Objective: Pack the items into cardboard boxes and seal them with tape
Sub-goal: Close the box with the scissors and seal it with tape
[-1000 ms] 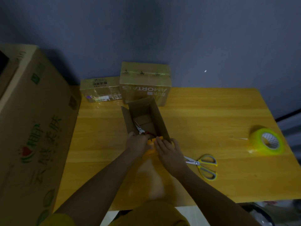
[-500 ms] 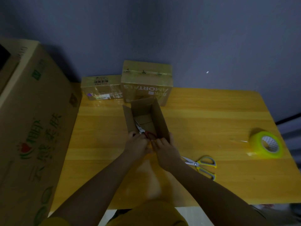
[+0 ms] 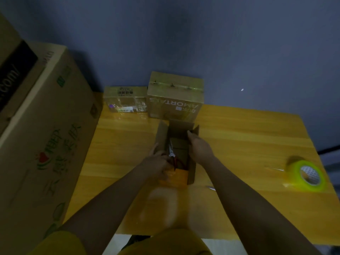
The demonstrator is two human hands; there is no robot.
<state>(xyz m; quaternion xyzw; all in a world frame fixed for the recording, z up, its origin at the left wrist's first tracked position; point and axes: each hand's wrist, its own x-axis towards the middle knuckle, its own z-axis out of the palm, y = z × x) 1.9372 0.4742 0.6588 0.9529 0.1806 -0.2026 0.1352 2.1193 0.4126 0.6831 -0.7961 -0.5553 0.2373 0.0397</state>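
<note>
My left hand [image 3: 158, 163] sits at the near left corner of the small box [image 3: 192, 169], fingers curled around the box's near left edge and gripping it, though the dim light leaves me unsure how tight that hold is. My right hand [image 3: 199, 147] is farther in, lying along the top of the right wall with the fingers reaching to its far end and bending over the edge, so it holds that wall.

The box is plain brown cardboard, open at the top, its side flaps standing up, long and narrow, running away from me on the wooden table [image 3: 248, 137]. Between my two hands, inside it, lie scissors [image 3: 172, 153] with a silver blade pointing away and red handles toward me, just beside the left hand.

Well off to the right of the right hand, a roll of yellow-green tape [image 3: 306, 174] rests on the table. Beyond the open box, touching its far end, stands a taped box [image 3: 174, 100] with upside-down lettering, and a lower labelled box [image 3: 126, 99] stands beside that on its left. Far left of my grip looms a big carton [image 3: 46, 135] printed in green.
</note>
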